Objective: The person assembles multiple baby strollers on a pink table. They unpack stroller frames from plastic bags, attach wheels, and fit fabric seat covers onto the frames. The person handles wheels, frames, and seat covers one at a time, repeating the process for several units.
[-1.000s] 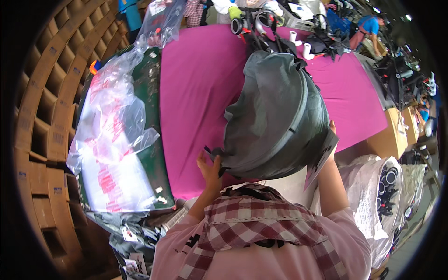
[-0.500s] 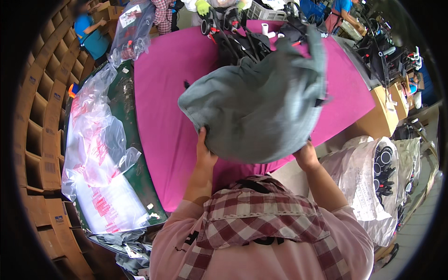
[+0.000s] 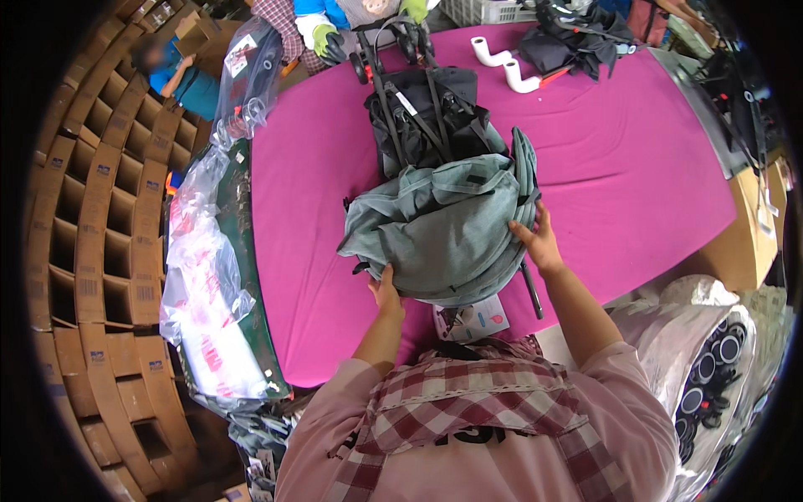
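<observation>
A grey-green fabric canopy (image 3: 443, 230) lies bunched over the near end of a folded black stroller frame (image 3: 422, 117) on the magenta table (image 3: 301, 217). My left hand (image 3: 386, 290) grips the canopy's lower left edge. At its right rim my right hand (image 3: 539, 241) holds the fabric. A thin black rod (image 3: 532, 293) pokes out below the canopy by my right wrist. A printed leaflet (image 3: 473, 320) lies on the table's near edge just under the canopy.
Clear plastic bags (image 3: 205, 284) with red print pile along the table's left side. Stacked cardboard dividers (image 3: 92, 217) fill the far left. White tubes (image 3: 502, 67) and black parts (image 3: 577, 38) lie at the far end. A silver bag with black wheels (image 3: 711, 368) sits at right.
The canopy came down from in front of me onto the stroller frame and now rests lower and flatter. My hands stayed on its edges.
</observation>
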Demonstrator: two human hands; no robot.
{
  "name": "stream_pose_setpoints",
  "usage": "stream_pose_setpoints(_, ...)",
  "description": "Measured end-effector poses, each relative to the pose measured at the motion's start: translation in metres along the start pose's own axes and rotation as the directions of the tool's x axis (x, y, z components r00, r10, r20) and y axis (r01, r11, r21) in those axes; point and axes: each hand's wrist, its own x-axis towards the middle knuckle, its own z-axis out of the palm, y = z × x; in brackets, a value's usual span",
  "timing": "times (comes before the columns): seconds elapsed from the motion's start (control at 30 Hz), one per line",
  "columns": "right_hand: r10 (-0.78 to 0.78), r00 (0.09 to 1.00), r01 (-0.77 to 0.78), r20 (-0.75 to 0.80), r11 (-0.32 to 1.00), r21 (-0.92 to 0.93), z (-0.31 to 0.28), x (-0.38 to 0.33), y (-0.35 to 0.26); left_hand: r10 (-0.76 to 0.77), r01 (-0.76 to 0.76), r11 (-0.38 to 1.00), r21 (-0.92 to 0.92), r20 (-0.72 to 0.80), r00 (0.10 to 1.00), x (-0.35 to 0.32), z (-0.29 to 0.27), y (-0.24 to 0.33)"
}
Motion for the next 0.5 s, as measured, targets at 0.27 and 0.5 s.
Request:
stream_pose_setpoints(0.27, -0.322, 0.933, 0.329, -0.16, 0.944, 0.021, 0.016, 0.016, -0.101, 0.285, -0.223, 0.929, -0.296, 0.189, 0.94, -0.064, 0.048, 0.071)
stream_pose_setpoints(0.5, -0.474, 0.88, 0.438, 0.022, 0.83, 0.346, 0.055, 0.086, -0.198, 0.813, -0.821, 0.566, -0.073, 0.218, 0.54, -0.057, 0.135, 0.19)
